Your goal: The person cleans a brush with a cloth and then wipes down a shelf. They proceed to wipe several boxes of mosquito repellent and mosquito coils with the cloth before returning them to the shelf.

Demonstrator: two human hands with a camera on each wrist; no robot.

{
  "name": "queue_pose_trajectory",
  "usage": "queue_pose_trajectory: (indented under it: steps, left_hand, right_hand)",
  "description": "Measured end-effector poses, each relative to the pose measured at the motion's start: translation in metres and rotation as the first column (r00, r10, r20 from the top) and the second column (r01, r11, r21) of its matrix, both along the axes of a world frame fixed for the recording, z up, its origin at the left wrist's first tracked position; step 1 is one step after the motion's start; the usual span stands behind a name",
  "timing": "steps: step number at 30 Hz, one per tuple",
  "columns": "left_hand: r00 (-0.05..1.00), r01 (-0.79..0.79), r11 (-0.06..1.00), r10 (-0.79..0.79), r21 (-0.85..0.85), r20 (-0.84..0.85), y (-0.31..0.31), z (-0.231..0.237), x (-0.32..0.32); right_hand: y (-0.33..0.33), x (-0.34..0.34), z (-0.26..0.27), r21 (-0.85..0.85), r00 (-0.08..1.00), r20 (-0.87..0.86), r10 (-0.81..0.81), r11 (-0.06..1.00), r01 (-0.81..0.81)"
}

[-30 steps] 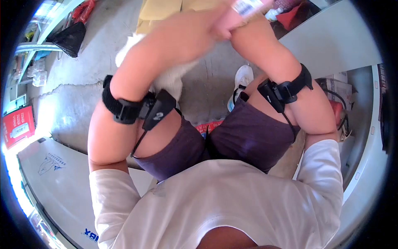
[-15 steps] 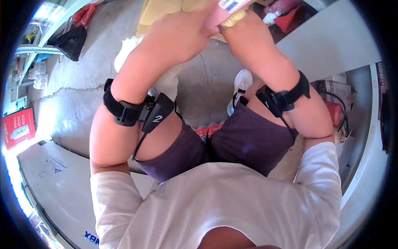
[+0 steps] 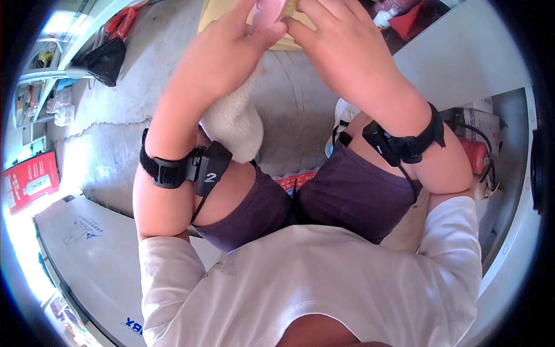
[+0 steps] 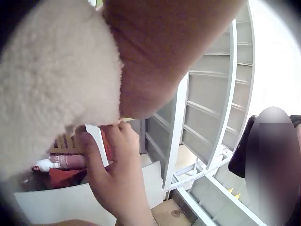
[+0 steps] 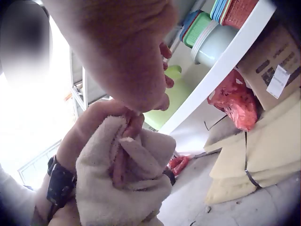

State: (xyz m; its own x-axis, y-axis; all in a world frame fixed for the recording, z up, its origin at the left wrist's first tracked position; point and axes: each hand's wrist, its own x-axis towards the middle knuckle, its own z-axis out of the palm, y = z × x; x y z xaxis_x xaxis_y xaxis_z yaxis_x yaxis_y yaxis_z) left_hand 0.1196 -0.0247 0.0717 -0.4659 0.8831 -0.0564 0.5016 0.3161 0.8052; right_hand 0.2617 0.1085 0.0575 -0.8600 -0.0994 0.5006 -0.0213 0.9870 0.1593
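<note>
Near the top edge of the head view, my left hand (image 3: 222,52) grips a pink brush (image 3: 268,11) with pale yellow bristles; its upper end is cut off. A fluffy white towel (image 3: 234,121) hangs below the same hand. In the right wrist view the towel (image 5: 113,193) is bunched up at my left hand (image 5: 96,117), covering part of it. My right hand (image 3: 341,43) is close beside the brush, fingertips at the bristle side. From the left wrist, a narrow white strip (image 4: 97,143) shows between the right hand's thumb and fingers; I cannot tell whether it is held.
Ahead on the floor lies a yellowish stack of flat sheets (image 3: 211,17). A grey shelf panel (image 3: 462,58) is at the right, a shelf with a black bag (image 3: 104,63) at the left. A white chest (image 3: 87,248) stands at the lower left. Plastic baskets (image 5: 200,30) sit on a shelf.
Both hands have shifted left, carrying the pink brush with them. The brush has turned more upright and its barcode label is out of view. More of the towel shows, hanging lower under the left hand.
</note>
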Motion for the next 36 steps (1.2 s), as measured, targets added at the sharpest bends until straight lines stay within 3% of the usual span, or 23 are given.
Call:
queue_pose_trajectory:
  steps: [2, 7, 10, 14, 19, 20, 22, 23, 25, 27, 30, 33, 36]
  left_hand:
    - [0.992, -0.001, 1.0, 0.003, -0.013, 0.123, 0.002, -0.002, 0.0]
    - [0.927, -0.02, 0.998, 0.039, -0.055, 0.372, 0.006, -0.008, 0.003]
    - [0.91, 0.042, 0.998, -0.056, 0.042, 0.411, 0.006, -0.008, 0.004]
    - [0.891, 0.026, 0.999, -0.044, 0.045, 0.451, 0.006, -0.011, 0.005]
    - [0.851, 0.063, 0.996, -0.089, 0.068, 0.517, 0.006, -0.007, 0.009]
    - [0.855, 0.067, 0.996, -0.088, 0.059, 0.511, 0.006, -0.007, 0.01]
    - [0.862, 0.075, 0.996, -0.086, 0.042, 0.499, 0.006, -0.007, 0.011]
    - [0.861, 0.06, 0.997, -0.076, 0.048, 0.503, 0.007, -0.008, 0.011]
    - [0.858, 0.028, 0.998, -0.056, 0.063, 0.511, 0.009, -0.014, 0.01]
    - [0.829, 0.028, 0.982, -0.126, 0.185, 0.544, 0.011, -0.014, 0.006]
    - [0.83, -0.035, 0.943, -0.157, 0.33, 0.535, 0.018, -0.016, 0.008]
    - [0.813, -0.046, 0.939, -0.163, 0.34, 0.56, 0.023, -0.043, -0.008]
    - [0.856, 0.029, 0.953, -0.179, 0.301, 0.485, 0.025, -0.051, -0.015]
  right_hand:
    - [0.005, -0.004, -0.011, 0.047, 0.992, -0.114, 0.059, 0.997, -0.054]
    - [0.004, -0.001, -0.011, -0.078, 0.994, -0.092, 0.05, 0.995, -0.057]
    - [0.002, -0.001, -0.012, -0.109, 0.99, -0.135, 0.044, 0.992, -0.059]
    - [0.0, 0.0, -0.015, -0.106, 0.99, -0.136, 0.028, 0.993, -0.043]
    - [-0.007, 0.008, 0.0, -0.068, 1.0, 0.024, -0.012, 0.998, 0.013]
    - [-0.002, 0.007, -0.012, -0.128, 1.0, 0.006, 0.027, 0.991, -0.026]
    - [-0.001, 0.008, -0.013, -0.252, 0.989, 0.141, 0.05, 0.968, -0.013]
    - [-0.003, 0.011, -0.005, -0.306, 0.956, 0.291, 0.044, 0.951, 0.05]
    - [-0.005, 0.01, 0.001, -0.335, 0.907, 0.42, 0.024, 0.933, 0.131]
    - [-0.005, 0.006, 0.002, -0.305, 0.921, 0.389, -0.022, 0.94, 0.152]
    - [0.001, 0.005, -0.02, -0.532, 0.997, -0.072, 0.021, 0.845, -0.056]
    - [0.0, 0.0, -0.008, -0.855, 0.986, 0.148, 0.071, 0.511, 0.092]
    - [0.003, -0.011, -0.034, -0.928, 0.996, 0.011, 0.088, 0.372, -0.023]
